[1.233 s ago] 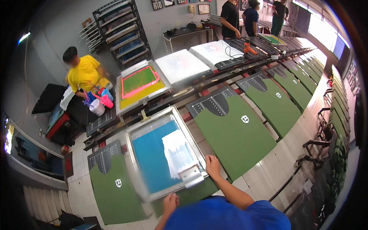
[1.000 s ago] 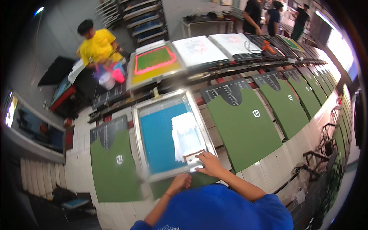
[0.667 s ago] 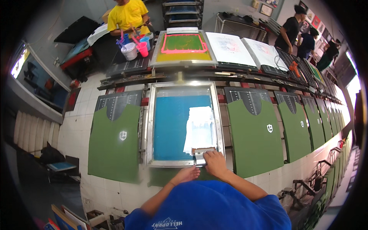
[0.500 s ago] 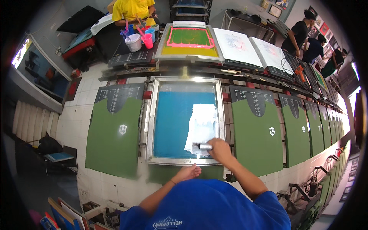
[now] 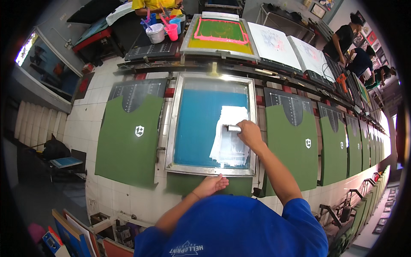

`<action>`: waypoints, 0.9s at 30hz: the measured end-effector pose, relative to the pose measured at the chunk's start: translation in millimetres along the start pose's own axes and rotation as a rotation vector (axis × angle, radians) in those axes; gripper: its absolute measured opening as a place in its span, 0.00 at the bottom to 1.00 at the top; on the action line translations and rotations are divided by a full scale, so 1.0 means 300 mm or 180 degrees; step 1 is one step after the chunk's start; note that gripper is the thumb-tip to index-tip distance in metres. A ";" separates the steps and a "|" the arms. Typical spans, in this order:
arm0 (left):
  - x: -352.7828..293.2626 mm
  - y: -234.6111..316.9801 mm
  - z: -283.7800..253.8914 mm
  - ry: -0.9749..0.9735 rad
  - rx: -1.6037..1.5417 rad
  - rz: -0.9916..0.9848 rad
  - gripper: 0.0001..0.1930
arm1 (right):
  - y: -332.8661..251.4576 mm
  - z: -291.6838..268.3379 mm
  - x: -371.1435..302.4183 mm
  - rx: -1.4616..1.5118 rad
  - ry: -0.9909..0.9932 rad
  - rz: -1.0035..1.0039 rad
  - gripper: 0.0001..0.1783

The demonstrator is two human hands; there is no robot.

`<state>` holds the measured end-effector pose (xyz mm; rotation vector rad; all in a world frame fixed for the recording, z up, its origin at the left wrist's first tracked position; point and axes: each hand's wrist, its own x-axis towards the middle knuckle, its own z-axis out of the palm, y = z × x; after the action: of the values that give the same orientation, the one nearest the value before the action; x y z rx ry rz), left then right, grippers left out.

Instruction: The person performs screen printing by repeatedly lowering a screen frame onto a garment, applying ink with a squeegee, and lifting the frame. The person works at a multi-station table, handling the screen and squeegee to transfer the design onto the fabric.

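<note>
A screen printing frame (image 5: 171, 124) with blue mesh and a metal rim lies in front of me over a green shirt piece (image 5: 180, 182), most of which it hides. White ink (image 5: 229, 150) is spread on the right part of the mesh. My right hand (image 5: 250, 133) grips a squeegee (image 5: 233, 128) and holds it against the mesh within the ink. At the frame's near rim, my left hand (image 5: 212, 185) is turned palm up. Its thumb touches the rim, and the loosely bent fingers wrap round nothing I can see.
Green shirt pieces with white emblems lie on boards to the left (image 5: 128, 150) and right (image 5: 291, 158). Beyond a rail stand another screen frame (image 5: 185, 47) with pink ink, ink pots (image 5: 155, 34) and white-covered boards (image 5: 274, 47). A person in yellow (image 5: 158, 5) and several others stand farther off.
My right hand has pushed the squeegee away from me, from the near end of the white ink toward its middle. My left hand stays at the near rim. The view has shifted slightly.
</note>
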<state>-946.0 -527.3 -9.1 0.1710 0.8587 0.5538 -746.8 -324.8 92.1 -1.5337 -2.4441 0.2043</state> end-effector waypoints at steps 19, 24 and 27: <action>-0.084 0.233 0.239 0.0994 0.5766 0.4044 0.14 | -0.234 0.062 -0.440 0.0422 0.0540 0.0089 0.22; 0.133 0.495 0.261 0.0977 0.5617 0.4444 0.10 | -0.090 0.056 -0.133 0.0173 0.0838 0.0164 0.12; 0.167 0.590 0.296 0.0783 0.5604 0.4315 0.13 | -0.019 0.031 -0.039 0.0077 0.0642 0.0070 0.13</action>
<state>-922.3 -344.6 78.6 2.4551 1.1817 0.8884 -749.4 -337.7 83.0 -1.4936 -2.2614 0.0782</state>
